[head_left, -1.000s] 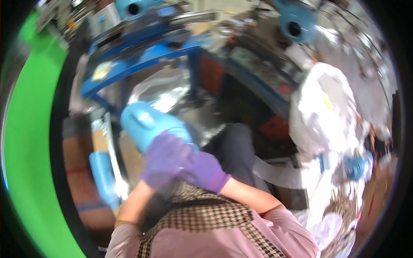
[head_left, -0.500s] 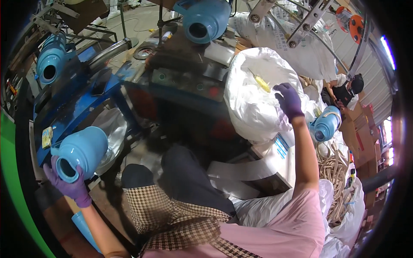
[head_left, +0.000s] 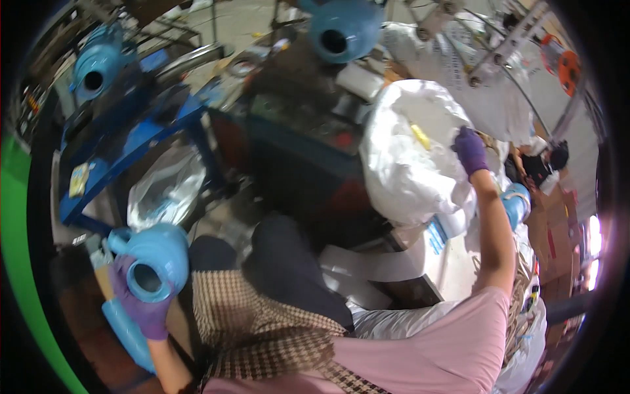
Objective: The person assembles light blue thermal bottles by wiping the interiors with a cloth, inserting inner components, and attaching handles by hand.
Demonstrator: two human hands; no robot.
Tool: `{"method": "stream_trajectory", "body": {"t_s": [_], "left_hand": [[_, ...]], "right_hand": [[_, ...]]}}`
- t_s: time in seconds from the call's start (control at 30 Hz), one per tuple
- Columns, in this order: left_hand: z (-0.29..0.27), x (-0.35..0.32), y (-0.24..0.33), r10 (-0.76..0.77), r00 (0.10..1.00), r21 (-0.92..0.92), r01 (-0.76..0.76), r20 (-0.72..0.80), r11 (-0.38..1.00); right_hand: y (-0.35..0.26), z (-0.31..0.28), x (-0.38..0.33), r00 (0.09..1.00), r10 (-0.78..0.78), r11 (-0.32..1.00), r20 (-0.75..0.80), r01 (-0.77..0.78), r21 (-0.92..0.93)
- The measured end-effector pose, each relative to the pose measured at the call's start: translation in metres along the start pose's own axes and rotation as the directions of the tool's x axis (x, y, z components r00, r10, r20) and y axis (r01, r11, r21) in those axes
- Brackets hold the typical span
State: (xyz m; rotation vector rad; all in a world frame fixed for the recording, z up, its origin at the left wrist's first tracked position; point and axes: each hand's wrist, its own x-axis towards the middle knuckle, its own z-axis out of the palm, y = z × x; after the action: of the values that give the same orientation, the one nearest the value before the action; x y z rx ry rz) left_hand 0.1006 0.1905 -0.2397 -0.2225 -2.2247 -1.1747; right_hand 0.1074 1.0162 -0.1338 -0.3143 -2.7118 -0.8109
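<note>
My left hand (head_left: 139,303), in a purple glove, grips a light blue plastic jug (head_left: 167,253) near its round open mouth. The jug lies tilted with its mouth toward me and its loop handle at the left. My right hand (head_left: 471,152), also in a purple glove, is over the right side of a large white plastic sack (head_left: 387,187). Its fingers are curled together; whatever they hold, if anything, is too blurred to make out. Inside the sack, left of this hand, is a small yellow object (head_left: 420,136).
More blue jugs stand around: one at the upper left (head_left: 98,65), one at the top (head_left: 344,33). A dark machine (head_left: 295,157) is in front of me, a blue metal frame (head_left: 131,177) to the left. At the far right, another person (head_left: 538,161) is near cardboard boxes (head_left: 551,226).
My left hand has brought the jug right and slightly nearer to me. My right hand's fingers, stretched out before, are now curled. The whole view has shifted, blurring slightly.
</note>
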Motion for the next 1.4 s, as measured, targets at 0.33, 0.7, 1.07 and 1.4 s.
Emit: {"method": "stream_trajectory", "body": {"t_s": [0.33,0.7,1.07,1.4], "left_hand": [[0.018,0.032,0.032,0.135,0.951,0.078,-0.163,0.278,0.984],[0.020,0.035,0.056,0.246,0.904,-0.054,-0.243,0.351,0.969],[0.032,0.029,0.057,0.478,0.838,-0.011,-0.493,0.263,0.870],[0.006,0.032,0.047,0.607,0.748,0.036,-0.637,0.267,0.770]], "right_hand": [[-0.337,-0.231,-0.076,0.982,-0.101,-0.188,-0.158,0.138,0.973],[-0.524,-0.293,-0.075,0.813,-0.385,-0.232,-0.437,0.373,0.898],[-0.509,-0.289,-0.070,0.747,-0.559,-0.089,-0.361,0.378,0.921],[-0.495,-0.293,-0.081,0.764,-0.484,-0.390,-0.425,0.247,0.887]]}}
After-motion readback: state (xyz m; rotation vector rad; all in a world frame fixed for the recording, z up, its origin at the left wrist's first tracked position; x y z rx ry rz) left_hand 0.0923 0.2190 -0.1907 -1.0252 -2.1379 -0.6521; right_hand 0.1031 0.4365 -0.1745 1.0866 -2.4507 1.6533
